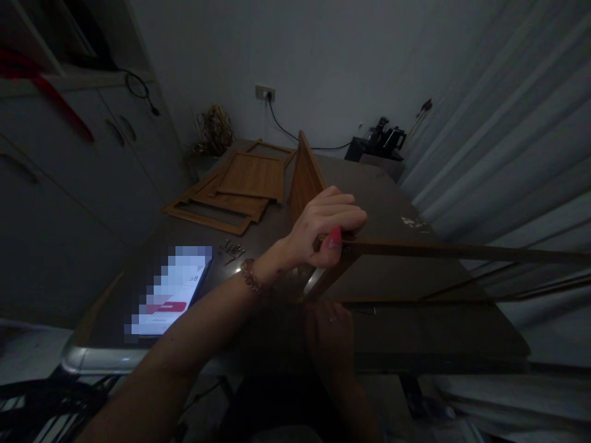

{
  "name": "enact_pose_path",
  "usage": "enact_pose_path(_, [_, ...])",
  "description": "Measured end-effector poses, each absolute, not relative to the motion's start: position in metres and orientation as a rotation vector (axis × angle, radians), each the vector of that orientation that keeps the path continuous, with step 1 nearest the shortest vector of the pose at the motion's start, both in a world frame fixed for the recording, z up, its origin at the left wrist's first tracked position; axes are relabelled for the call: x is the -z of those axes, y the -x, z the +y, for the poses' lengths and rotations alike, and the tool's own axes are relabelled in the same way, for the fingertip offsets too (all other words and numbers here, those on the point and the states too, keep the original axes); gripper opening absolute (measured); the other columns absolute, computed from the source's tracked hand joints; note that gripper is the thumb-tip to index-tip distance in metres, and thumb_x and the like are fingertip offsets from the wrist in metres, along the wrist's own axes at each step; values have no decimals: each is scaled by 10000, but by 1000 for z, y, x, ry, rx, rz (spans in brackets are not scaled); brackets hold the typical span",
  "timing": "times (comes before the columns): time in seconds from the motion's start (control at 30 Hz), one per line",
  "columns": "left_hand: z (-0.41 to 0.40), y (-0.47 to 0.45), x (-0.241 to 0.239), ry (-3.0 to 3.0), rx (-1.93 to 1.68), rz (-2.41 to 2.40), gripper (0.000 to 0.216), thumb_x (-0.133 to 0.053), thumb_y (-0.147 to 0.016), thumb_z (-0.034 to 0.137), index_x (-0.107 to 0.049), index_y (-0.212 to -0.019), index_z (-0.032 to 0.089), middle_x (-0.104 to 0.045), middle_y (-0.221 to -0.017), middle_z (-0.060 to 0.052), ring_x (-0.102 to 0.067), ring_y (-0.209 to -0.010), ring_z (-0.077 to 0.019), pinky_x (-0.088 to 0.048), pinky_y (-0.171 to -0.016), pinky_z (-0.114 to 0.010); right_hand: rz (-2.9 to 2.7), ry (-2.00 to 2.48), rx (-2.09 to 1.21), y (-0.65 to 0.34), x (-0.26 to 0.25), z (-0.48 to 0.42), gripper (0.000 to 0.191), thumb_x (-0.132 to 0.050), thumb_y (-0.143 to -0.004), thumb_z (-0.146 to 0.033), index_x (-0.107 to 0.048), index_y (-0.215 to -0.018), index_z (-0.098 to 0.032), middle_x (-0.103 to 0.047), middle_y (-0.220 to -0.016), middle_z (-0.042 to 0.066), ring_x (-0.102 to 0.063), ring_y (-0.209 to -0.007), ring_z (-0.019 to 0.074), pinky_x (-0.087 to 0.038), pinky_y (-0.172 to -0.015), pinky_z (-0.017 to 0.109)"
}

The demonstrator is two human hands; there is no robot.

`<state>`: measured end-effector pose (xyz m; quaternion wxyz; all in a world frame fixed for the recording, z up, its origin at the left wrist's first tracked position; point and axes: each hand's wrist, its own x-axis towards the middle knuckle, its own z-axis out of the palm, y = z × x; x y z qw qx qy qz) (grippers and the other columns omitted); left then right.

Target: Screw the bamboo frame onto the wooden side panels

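Observation:
My left hand (pixel 330 229) reaches in from the lower left, a bead bracelet on its wrist. Its fingers are closed over the top corner of a wooden frame (pixel 443 251), whose thin rail runs off to the right above the dark table (pixel 397 203). An upright wooden panel (pixel 305 178) stands just behind the hand. My right hand (pixel 330 335) sits lower, in deep shadow under the frame's corner, with a ring on one finger. A thin metal rod (pixel 364 311) shows beside it; its grip is too dark to read.
Flat wooden panels (pixel 249 181) lie stacked at the table's far left. Several loose screws (pixel 233 249) lie beside a lit phone (pixel 170 295). Cabinets stand at left, a curtain (pixel 508 123) hangs at right, and a black device (pixel 381 138) and a wall socket (pixel 265 92) are at the back.

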<state>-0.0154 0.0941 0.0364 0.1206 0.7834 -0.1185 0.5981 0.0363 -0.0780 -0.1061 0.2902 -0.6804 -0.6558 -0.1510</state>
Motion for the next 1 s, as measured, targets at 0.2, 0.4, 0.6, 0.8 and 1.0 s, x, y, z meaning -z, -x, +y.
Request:
enact_pose_path(0.2, [94, 16, -37, -2275, -1747, -361, 520, -48, -977, 528, -286, -641, 211, -353, -534, 28, -393, -527, -139, -303, -617, -338, -1651, 1825, 430, -38, 110, -90, 210, -463, -969, -256, -670, -1000, -233, -707, -892, 22, -546, -860, 193, -333, -836, 337])
enact_pose_path(0.4, [93, 16, -37, -2271, -1747, -366, 507, -68, -979, 519, -288, -642, 209, -365, -535, 25, -394, -541, -138, -310, -617, -336, -1537, 2036, 419, -25, 106, -86, 165, -554, -921, -359, -678, -894, -252, -697, -786, 7, -541, -805, 206, -295, -831, 371])
enact_pose_path(0.6, [94, 16, -35, -2271, -1746, -357, 528, -67, -977, 530, -303, -630, 209, -409, -546, 16, -425, -553, -144, -319, -625, -341, -1483, 2065, 422, -18, 105, -78, 147, -569, -902, -351, -640, -841, -238, -679, -737, 3, -529, -778, 216, -282, -813, 390])
enact_pose_path(0.8, [93, 15, -35, -2267, -1770, -350, 531, -70, -976, 538, -307, -632, 210, -416, -542, 15, -429, -544, -145, -324, -614, -347, -1442, 2057, 396, -18, 108, -79, 180, -563, -917, -383, -650, -839, -246, -693, -732, -1, -523, -760, 208, -270, -801, 394])
enact_pose_path(1.0, [89, 16, -38, -2272, -1797, -365, 508, -85, -989, 495, -309, -633, 210, -398, -529, 22, -428, -536, -140, -316, -601, -338, -1439, 2072, 376, -19, 106, -81, 307, -516, -936, -488, -666, -803, -256, -704, -707, -6, -532, -749, 209, -248, -805, 402])
